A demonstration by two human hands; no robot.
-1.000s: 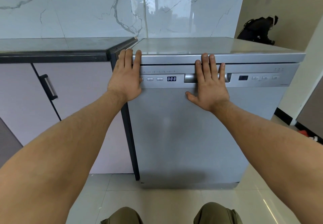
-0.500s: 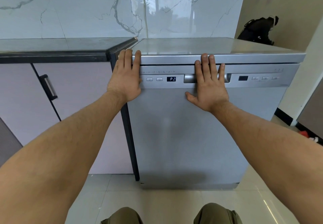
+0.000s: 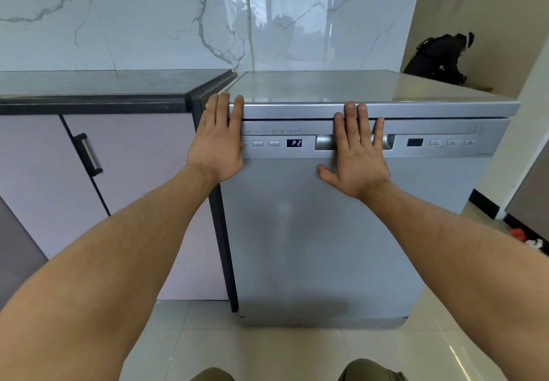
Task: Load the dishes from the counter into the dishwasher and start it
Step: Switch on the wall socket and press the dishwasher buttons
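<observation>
Silver freestanding dishwasher (image 3: 312, 232), standing against the dark grey tabletop (image 3: 104, 83): we are pressing its door closed, left grip (image 3: 218, 146) and right grip (image 3: 358, 158) both flat, fingers extended. Its small black display (image 3: 294, 143) is reading P2, having replaced 888; starting looks imminent.

Soft, even daylight fills the room. The glossy marble wall (image 3: 154, 30) mirrors a bright window as a pale upright band behind the dishwasher (image 3: 312, 232), whose top carries a dull sheen. A faint shadow pools along the foot of its door. A thin glare streak crosses the floor tiles (image 3: 454, 357) at lower right. The middle is crisp; the counter (image 3: 89, 83) edge bows and the forearms (image 3: 118, 262) balloon toward the sides.
</observation>
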